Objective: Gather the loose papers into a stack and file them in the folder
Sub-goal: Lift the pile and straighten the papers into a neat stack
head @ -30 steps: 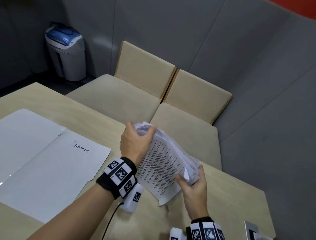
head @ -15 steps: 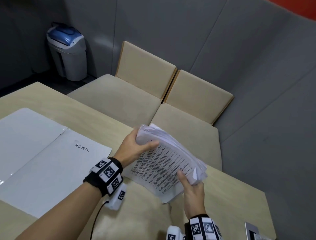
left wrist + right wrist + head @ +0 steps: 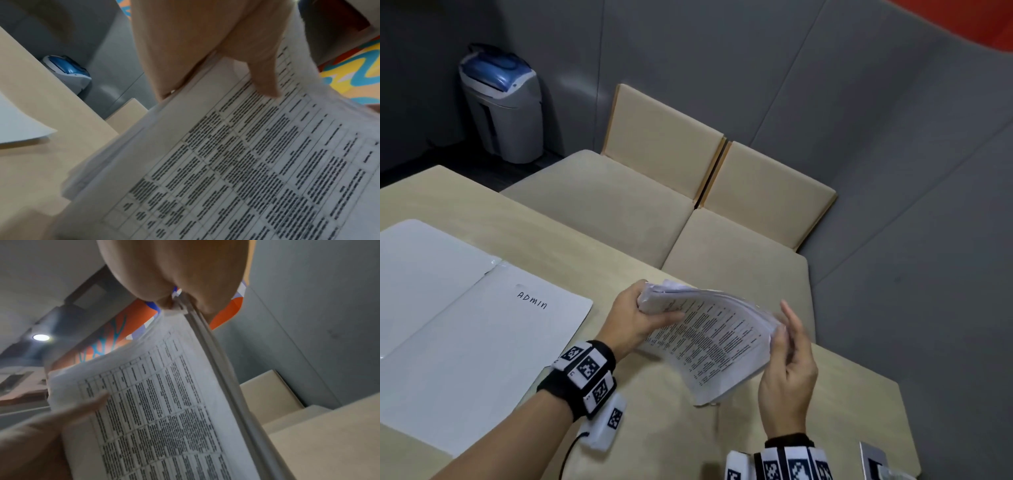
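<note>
A thick stack of printed papers (image 3: 712,339) is held tilted just above the wooden table (image 3: 852,407). My left hand (image 3: 640,315) grips its upper left corner, thumb on the printed top sheet (image 3: 246,162), fingers underneath. My right hand (image 3: 787,346) stands at the stack's right edge with its fingers straight and raised, the thumb touching the edge. In the right wrist view the sheet edges (image 3: 216,361) run up into the right palm (image 3: 174,272). The white folder (image 3: 482,325), marked ADMIN, lies open and flat at the left of the table.
Beige bench cushions (image 3: 619,212) sit beyond the table's far edge, against grey wall panels. A grey and blue bin (image 3: 503,102) stands on the floor at the back left. A small metal object (image 3: 873,462) lies at the table's near right corner.
The stack has swung from steeply upright to a flatter tilt and shifted right. My left hand slid to the left corner. My right hand let go of the lower corner and straightened at the right edge.
</note>
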